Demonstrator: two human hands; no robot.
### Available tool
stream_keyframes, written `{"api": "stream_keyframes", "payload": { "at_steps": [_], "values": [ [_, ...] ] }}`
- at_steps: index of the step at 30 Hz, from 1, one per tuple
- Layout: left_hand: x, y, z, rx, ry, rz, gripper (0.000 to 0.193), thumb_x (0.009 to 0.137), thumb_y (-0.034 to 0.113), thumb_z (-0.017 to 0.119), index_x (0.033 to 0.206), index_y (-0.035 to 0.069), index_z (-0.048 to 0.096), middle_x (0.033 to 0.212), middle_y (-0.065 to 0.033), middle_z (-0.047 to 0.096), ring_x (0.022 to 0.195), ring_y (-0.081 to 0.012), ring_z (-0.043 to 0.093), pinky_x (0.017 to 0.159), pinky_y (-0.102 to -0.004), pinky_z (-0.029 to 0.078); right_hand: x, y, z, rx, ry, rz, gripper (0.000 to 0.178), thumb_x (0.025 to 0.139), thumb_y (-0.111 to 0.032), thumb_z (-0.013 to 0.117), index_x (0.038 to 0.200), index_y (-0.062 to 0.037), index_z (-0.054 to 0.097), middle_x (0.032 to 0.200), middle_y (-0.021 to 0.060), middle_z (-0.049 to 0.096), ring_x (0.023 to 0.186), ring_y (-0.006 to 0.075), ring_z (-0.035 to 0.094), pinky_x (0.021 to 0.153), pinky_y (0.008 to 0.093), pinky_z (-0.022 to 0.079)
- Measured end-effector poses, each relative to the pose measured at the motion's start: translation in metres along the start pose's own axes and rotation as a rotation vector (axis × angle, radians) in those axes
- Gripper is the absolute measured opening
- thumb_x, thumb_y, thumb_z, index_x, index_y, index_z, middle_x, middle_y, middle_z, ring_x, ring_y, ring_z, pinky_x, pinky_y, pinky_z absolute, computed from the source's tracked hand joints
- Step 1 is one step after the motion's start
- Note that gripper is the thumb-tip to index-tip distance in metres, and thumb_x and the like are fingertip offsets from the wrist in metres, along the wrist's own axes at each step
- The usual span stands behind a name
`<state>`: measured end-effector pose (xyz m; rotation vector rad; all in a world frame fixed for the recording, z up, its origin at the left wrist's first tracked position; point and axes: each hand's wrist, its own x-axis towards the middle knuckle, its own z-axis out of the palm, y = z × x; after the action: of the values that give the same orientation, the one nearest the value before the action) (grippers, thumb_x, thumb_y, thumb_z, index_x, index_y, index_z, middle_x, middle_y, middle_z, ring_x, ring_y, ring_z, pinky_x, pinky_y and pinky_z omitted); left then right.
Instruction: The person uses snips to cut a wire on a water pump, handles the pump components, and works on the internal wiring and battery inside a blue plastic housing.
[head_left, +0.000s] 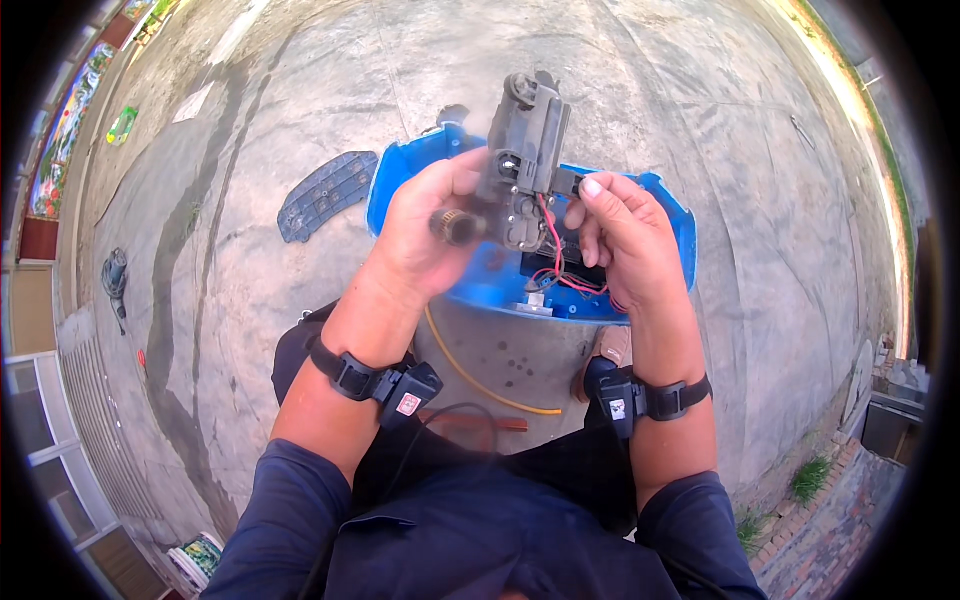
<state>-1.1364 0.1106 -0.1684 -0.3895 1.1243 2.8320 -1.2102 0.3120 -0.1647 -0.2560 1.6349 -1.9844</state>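
My left hand is closed round the side of a black electric pump, holding it upright and slightly tilted. A round ribbed fitting sticks out of the pump beside my left palm. With thumb and fingers pinched, my right hand grips a small black part on the pump's right side. Red and black wires run from the pump's lower end down into an open blue plastic housing. Inside the housing lies a dark block, partly hidden by my right hand and the wires.
A dark ribbed panel lies left of the housing. Between my legs are a yellow hose and a reddish-brown strip. Farther left lies a dark tool, drill-like in shape. A thin metallic object rests far right.
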Motion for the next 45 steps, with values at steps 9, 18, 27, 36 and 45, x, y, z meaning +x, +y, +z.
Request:
{"api": "stream_keyframes", "payload": {
  "at_steps": [9, 18, 27, 36, 45],
  "values": [
    [-0.0024, 0.0023, 0.0039, 0.014, -0.086, -0.01, 0.051, 0.09, 0.026, 0.045, 0.131, -0.003, 0.058, 0.114, -0.0131, 0.068, 0.1, -0.023, 0.065, 0.086, -0.0365, 0.053, 0.0006, 0.0036, -0.0041, 0.051, -0.022, -0.007, 0.019, 0.097, -0.027, 0.067, 0.095, -0.0084, 0.068, 0.071, -0.0038, 0.063, 0.05, 0.0023, 0.049, 0.045, 0.0186, 0.029],
    [-0.0034, 0.0036, 0.0061, 0.0, -0.076, -0.023, 0.052, 0.09, 0.026, 0.045, 0.131, -0.003, 0.057, 0.115, -0.0134, 0.067, 0.102, -0.0236, 0.065, 0.087, -0.0364, 0.052, -0.0001, 0.0006, -0.0022, 0.072, -0.035, -0.015, 0.018, 0.097, -0.025, 0.066, 0.096, -0.0078, 0.069, 0.074, -0.0026, 0.065, 0.051, 0.0026, 0.05, 0.046, 0.0183, 0.032],
    [-0.0019, 0.0017, 0.0027, 0.02, -0.081, -0.04, 0.05, 0.09, 0.026, 0.044, 0.129, -0.001, 0.059, 0.111, -0.0117, 0.069, 0.094, -0.0226, 0.067, 0.075, -0.0352, 0.053, -0.0007, 0.0009, -0.0036, 0.071, -0.04, -0.022, 0.017, 0.097, -0.024, 0.066, 0.098, -0.0071, 0.069, 0.076, -0.0021, 0.067, 0.052, 0.0021, 0.05, 0.046, 0.0178, 0.032],
    [-0.0028, 0.001, 0.0034, -0.007, -0.068, -0.041, 0.048, 0.091, 0.024, 0.044, 0.128, -0.003, 0.059, 0.111, -0.0121, 0.069, 0.095, -0.0219, 0.067, 0.077, -0.0353, 0.054, -0.0016, 0.0008, -0.0023, 0.122, -0.03, -0.017, 0.017, 0.096, -0.021, 0.068, 0.104, -0.006, 0.069, 0.077, -0.002, 0.066, 0.052, 0.0018, 0.05, 0.046, 0.0174, 0.032],
    [-0.0023, 0.0002, 0.0026, 0.007, -0.076, -0.032, 0.048, 0.091, 0.024, 0.044, 0.128, -0.003, 0.059, 0.109, -0.0113, 0.069, 0.091, -0.0204, 0.066, 0.072, -0.0339, 0.052, -0.0013, 0.0005, -0.0023, 0.183, -0.057, 0.013, 0.018, 0.095, -0.018, 0.069, 0.106, -0.0034, 0.067, 0.077, -0.0011, 0.066, 0.053, 0.0038, 0.051, 0.047, 0.019, 0.036]
  ]
}}
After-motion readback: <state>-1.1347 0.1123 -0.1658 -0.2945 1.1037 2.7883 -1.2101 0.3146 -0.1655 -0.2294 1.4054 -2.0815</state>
